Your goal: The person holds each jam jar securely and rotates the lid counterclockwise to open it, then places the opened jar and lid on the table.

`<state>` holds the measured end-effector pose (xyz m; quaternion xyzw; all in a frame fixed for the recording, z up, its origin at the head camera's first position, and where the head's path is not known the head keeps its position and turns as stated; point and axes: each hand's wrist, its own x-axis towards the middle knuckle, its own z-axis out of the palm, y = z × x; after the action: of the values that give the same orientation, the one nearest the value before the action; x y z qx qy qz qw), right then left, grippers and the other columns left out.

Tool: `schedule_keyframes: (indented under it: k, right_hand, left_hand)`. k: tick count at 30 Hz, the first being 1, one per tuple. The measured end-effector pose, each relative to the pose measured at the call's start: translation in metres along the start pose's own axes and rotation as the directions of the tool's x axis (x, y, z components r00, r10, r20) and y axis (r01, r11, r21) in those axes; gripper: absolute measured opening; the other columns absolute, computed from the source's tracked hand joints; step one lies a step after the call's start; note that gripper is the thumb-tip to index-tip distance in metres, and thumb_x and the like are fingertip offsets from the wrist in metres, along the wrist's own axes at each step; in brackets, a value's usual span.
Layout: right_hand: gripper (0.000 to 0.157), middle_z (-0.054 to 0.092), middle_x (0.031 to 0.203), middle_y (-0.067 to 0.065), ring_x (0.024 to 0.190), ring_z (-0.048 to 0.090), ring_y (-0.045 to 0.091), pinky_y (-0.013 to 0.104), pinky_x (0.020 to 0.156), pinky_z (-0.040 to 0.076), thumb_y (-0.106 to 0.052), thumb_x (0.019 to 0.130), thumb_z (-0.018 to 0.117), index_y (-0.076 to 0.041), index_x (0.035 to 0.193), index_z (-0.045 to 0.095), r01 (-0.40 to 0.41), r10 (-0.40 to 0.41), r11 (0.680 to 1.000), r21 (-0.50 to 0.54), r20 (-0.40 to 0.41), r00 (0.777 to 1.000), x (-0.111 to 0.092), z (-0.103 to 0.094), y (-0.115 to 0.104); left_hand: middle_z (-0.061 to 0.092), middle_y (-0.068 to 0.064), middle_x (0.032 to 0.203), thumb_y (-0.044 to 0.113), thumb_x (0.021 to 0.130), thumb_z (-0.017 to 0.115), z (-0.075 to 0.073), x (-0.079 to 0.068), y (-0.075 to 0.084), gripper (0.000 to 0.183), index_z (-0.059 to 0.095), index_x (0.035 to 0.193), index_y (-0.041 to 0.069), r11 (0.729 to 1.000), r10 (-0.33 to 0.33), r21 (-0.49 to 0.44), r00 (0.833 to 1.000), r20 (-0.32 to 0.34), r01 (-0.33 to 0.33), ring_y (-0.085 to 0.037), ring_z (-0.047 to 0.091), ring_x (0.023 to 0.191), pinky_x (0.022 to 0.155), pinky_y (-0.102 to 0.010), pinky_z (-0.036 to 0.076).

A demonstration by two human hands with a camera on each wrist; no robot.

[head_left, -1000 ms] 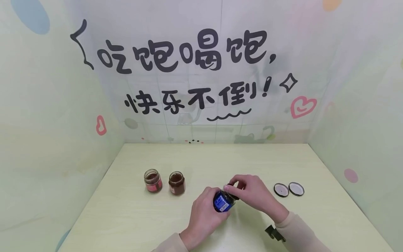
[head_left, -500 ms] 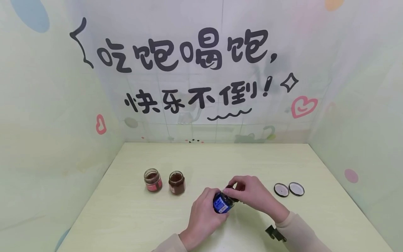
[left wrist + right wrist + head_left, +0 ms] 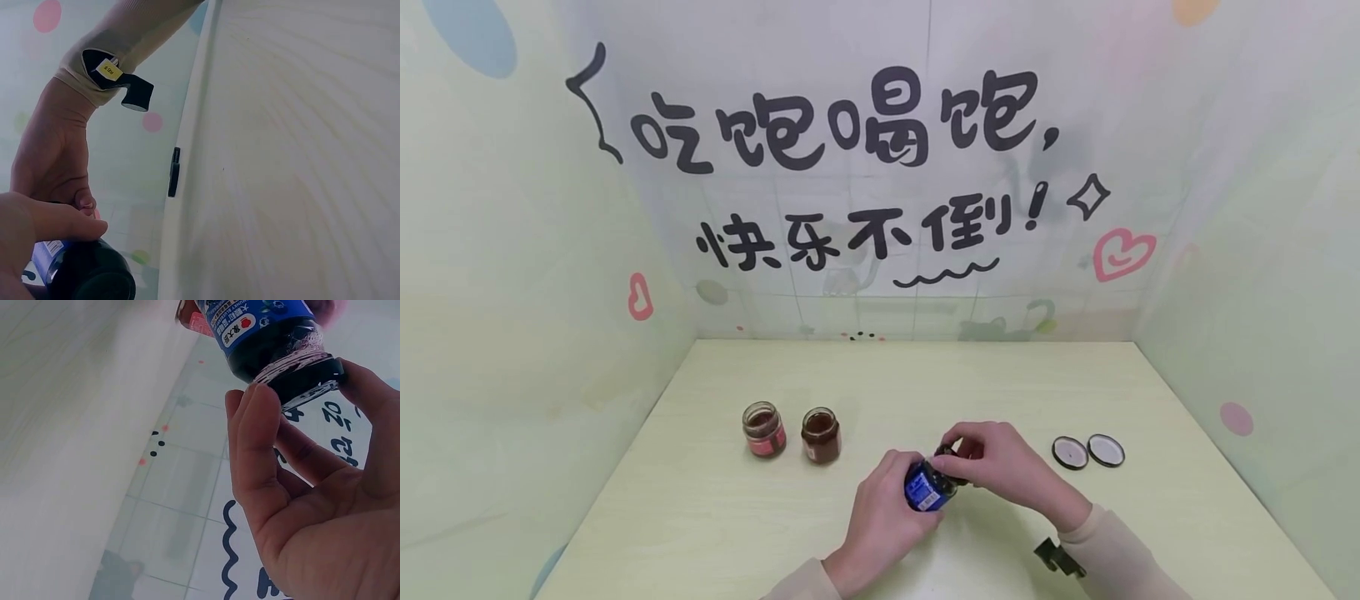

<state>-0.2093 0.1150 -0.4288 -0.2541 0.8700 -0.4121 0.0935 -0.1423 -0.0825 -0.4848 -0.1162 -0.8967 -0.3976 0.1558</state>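
Observation:
In the head view my left hand (image 3: 883, 512) grips a small glass jar (image 3: 927, 488) with a blue label, held tilted above the table with its mouth toward my right hand (image 3: 1003, 462). My right thumb and fingers pinch the dark jar lid (image 3: 310, 382) by its edge. The lid sits at the mouth of the jar, and glass threads show beside it in the right wrist view. Whether it still catches on the threads I cannot tell. The left wrist view shows the dark base of the jar (image 3: 100, 275) under my left thumb.
Two lidless jars with dark red-brown contents, one with a pink label (image 3: 764, 432) and one brown (image 3: 822, 437), stand at the left on the pale table (image 3: 700, 517). Two lids (image 3: 1070, 452) lie at the right, pale insides up. Walls enclose the back and sides.
Both hands and the jar have shifted slightly down. The lid has turned a little in my right fingers at the jar's mouth. The other jars and lids stay put.

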Motion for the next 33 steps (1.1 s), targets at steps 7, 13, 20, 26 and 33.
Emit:
schedule_keyframes:
  k: [7, 13, 20, 26, 33]
  right_hand:
    - [0.029, 0.069, 0.076, -0.004, 0.062, 0.065, 0.016, 0.033, 0.056, 0.055, -0.051, 0.088, 0.073, -0.025, 0.101, 0.071, 0.030, -0.031, 0.999, 0.033, 0.029, 0.999, -0.002, 0.002, 0.003]
    - [0.030, 0.069, 0.077, -0.005, 0.062, 0.064, 0.014, 0.032, 0.055, 0.054, -0.050, 0.088, 0.075, -0.023, 0.102, 0.071, 0.043, -0.045, 0.998, 0.048, 0.037, 0.998, -0.003, 0.006, 0.006]
    - [0.028, 0.069, 0.079, -0.005, 0.065, 0.065, 0.014, 0.032, 0.057, 0.055, -0.048, 0.088, 0.075, -0.024, 0.103, 0.071, 0.074, -0.076, 0.996, 0.048, 0.032, 0.997, -0.002, 0.007, 0.009]
    - [0.030, 0.071, 0.085, -0.008, 0.075, 0.067, 0.014, 0.030, 0.064, 0.055, -0.046, 0.088, 0.076, -0.024, 0.109, 0.071, 0.112, -0.114, 0.993, 0.045, 0.028, 0.993, -0.003, 0.007, 0.011]
    - [0.031, 0.071, 0.089, -0.007, 0.080, 0.067, 0.015, 0.030, 0.068, 0.055, -0.045, 0.089, 0.075, -0.024, 0.112, 0.071, 0.109, -0.112, 0.992, 0.065, 0.039, 0.993, -0.005, 0.007, 0.011]
  left_hand:
    - [0.059, 0.010, 0.105, 0.019, 0.064, 0.092, -0.001, -0.002, -0.004, 0.059, 0.063, 0.115, 0.018, 1.000, -0.003, -0.014, 1.000, 0.013, 0.003, -0.011, 0.062, 0.093, 0.081, -0.033, 0.054]
    - [0.058, 0.011, 0.105, 0.020, 0.064, 0.093, 0.000, -0.004, -0.006, 0.058, 0.063, 0.114, 0.018, 1.000, -0.018, -0.021, 0.999, 0.034, 0.018, -0.011, 0.061, 0.093, 0.081, -0.032, 0.054]
    - [0.058, 0.012, 0.105, 0.019, 0.065, 0.092, -0.002, -0.003, -0.011, 0.057, 0.063, 0.114, 0.021, 0.998, 0.022, -0.055, 0.999, 0.036, -0.020, -0.009, 0.061, 0.092, 0.080, -0.031, 0.054]
    - [0.059, 0.013, 0.104, 0.018, 0.063, 0.092, -0.003, -0.003, -0.015, 0.058, 0.064, 0.114, 0.022, 0.998, 0.036, -0.057, 0.999, 0.038, -0.034, -0.008, 0.060, 0.092, 0.080, -0.031, 0.053]
    - [0.060, 0.012, 0.105, 0.018, 0.062, 0.092, -0.003, -0.003, -0.019, 0.060, 0.063, 0.115, 0.021, 0.998, 0.004, -0.063, 0.998, 0.062, 0.000, -0.010, 0.061, 0.094, 0.081, -0.032, 0.053]
